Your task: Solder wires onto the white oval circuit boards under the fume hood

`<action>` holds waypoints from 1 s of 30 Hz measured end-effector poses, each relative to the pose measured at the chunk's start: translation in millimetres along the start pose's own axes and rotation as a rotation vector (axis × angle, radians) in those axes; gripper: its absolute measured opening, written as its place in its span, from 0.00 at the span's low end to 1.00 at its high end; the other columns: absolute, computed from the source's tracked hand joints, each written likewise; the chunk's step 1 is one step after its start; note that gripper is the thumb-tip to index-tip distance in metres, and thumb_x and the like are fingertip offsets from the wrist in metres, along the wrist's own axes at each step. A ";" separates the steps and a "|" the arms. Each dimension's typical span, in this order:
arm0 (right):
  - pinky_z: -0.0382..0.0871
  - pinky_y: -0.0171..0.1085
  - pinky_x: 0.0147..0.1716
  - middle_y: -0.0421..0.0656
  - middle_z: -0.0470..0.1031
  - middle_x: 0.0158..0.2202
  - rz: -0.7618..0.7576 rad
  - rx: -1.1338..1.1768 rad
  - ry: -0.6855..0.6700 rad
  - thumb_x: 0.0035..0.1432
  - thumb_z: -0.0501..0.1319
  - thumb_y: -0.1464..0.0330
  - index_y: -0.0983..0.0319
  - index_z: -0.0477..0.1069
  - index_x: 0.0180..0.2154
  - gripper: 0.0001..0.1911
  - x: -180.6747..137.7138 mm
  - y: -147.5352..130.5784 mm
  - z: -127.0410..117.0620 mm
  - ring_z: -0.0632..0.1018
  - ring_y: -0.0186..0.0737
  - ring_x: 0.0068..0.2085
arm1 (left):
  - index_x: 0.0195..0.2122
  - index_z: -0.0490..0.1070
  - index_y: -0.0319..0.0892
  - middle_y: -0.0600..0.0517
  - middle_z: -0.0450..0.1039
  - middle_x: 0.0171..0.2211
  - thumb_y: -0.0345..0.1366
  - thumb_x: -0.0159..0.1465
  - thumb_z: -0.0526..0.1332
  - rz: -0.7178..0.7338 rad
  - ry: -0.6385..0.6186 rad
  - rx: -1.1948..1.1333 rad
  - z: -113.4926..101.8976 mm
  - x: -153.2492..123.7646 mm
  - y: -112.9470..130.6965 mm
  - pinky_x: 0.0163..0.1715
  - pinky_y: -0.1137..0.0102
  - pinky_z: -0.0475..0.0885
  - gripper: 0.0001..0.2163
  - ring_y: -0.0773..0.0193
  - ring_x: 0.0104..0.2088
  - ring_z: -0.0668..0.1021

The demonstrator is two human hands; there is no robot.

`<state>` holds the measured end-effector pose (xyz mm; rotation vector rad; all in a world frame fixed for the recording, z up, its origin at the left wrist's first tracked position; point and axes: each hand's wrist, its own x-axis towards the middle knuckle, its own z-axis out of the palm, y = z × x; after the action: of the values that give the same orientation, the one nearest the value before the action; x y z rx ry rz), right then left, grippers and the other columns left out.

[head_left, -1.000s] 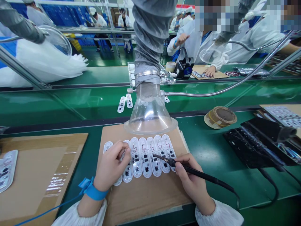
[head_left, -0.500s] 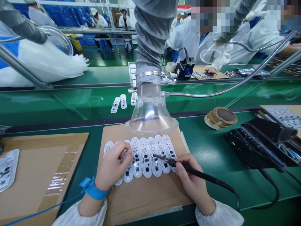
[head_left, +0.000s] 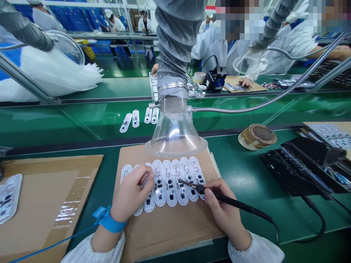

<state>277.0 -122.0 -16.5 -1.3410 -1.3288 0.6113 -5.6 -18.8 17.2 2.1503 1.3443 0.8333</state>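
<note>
Belt boards (head_left: 135, 118) slid leftward; left hand (head_left: 134, 188) pinches wire (head_left: 172, 175), right hand (head_left: 224, 208) grips soldering iron (head_left: 201, 189)

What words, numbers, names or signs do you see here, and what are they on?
There is no text I can read here.
White circuit boards: any printing is too small to read.
Black device on the far bench: any label is too small to read.
Shiny tape at left: its white streaks look like glare, not letters.
</note>
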 end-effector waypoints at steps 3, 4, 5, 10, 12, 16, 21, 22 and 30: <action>0.73 0.34 0.24 0.39 0.80 0.30 -0.003 0.001 -0.004 0.81 0.66 0.53 0.55 0.79 0.42 0.15 0.6 -0.3 -0.5 0.79 0.39 0.25 | 0.33 0.69 0.46 0.59 0.59 0.25 0.37 0.76 0.55 -0.010 -0.007 -0.004 -0.3 0.1 -0.2 0.26 0.69 0.63 0.12 0.64 0.25 0.67; 0.73 0.34 0.25 0.39 0.80 0.30 -0.003 -0.001 -0.004 0.81 0.66 0.53 0.55 0.79 0.42 0.15 0.7 -0.4 -0.6 0.79 0.39 0.25 | 0.33 0.69 0.46 0.59 0.59 0.25 0.37 0.76 0.55 -0.011 -0.010 -0.007 -0.4 0.2 -0.2 0.26 0.69 0.63 0.13 0.64 0.25 0.67; 0.73 0.34 0.25 0.39 0.80 0.30 -0.002 -0.004 -0.005 0.81 0.66 0.53 0.55 0.79 0.42 0.15 0.7 -0.4 -0.6 0.79 0.39 0.25 | 0.33 0.69 0.46 0.59 0.60 0.25 0.37 0.76 0.55 -0.012 -0.012 -0.010 -0.4 0.3 -0.1 0.27 0.69 0.63 0.13 0.64 0.25 0.67; 0.75 0.35 0.26 0.41 0.81 0.30 0.015 -0.017 -0.004 0.80 0.66 0.51 0.56 0.79 0.42 0.17 0.8 0.4 -0.1 0.80 0.40 0.26 | 0.32 0.69 0.47 0.58 0.60 0.25 0.37 0.76 0.56 -0.028 -0.017 -0.027 -0.1 0.5 0.1 0.27 0.68 0.63 0.12 0.64 0.25 0.67; 0.74 0.35 0.25 0.41 0.80 0.30 0.017 -0.020 -0.001 0.80 0.66 0.51 0.56 0.79 0.41 0.18 0.7 0.5 0.3 0.80 0.40 0.26 | 0.32 0.69 0.47 0.58 0.61 0.25 0.37 0.75 0.56 -0.027 -0.019 -0.031 0.2 0.3 -0.1 0.27 0.68 0.63 0.12 0.63 0.25 0.67; 0.74 0.34 0.24 0.40 0.80 0.30 -0.003 -0.013 0.007 0.80 0.66 0.52 0.56 0.79 0.41 0.17 0.2 0.0 0.3 0.79 0.39 0.25 | 0.33 0.70 0.46 0.58 0.60 0.25 0.37 0.76 0.56 -0.018 -0.016 -0.032 0.3 0.2 -0.5 0.27 0.68 0.63 0.12 0.63 0.25 0.67; 0.73 0.35 0.24 0.40 0.80 0.30 -0.003 -0.003 0.007 0.80 0.66 0.53 0.56 0.79 0.41 0.16 0.0 0.0 -0.5 0.79 0.39 0.25 | 0.33 0.70 0.46 0.58 0.60 0.25 0.37 0.76 0.56 -0.018 -0.022 -0.035 0.1 0.5 0.1 0.27 0.69 0.63 0.12 0.63 0.25 0.67; 0.73 0.35 0.24 0.40 0.80 0.30 -0.001 -0.003 0.006 0.80 0.66 0.53 0.56 0.79 0.41 0.16 0.2 0.0 -0.5 0.78 0.39 0.24 | 0.33 0.70 0.46 0.58 0.60 0.25 0.37 0.76 0.56 -0.017 -0.024 -0.036 0.1 0.5 0.2 0.27 0.69 0.63 0.12 0.63 0.25 0.67; 0.73 0.34 0.25 0.39 0.79 0.29 -0.002 0.022 0.036 0.81 0.67 0.54 0.55 0.79 0.43 0.14 -3.6 2.3 -1.6 0.78 0.38 0.24 | 0.33 0.71 0.46 0.59 0.60 0.25 0.37 0.76 0.56 -0.005 -0.031 -0.022 1.0 -0.1 -0.2 0.26 0.69 0.63 0.13 0.64 0.25 0.67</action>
<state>278.4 -125.3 -19.2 -1.3267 -1.2911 0.5963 -5.1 -18.9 16.4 2.1338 1.3186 0.8053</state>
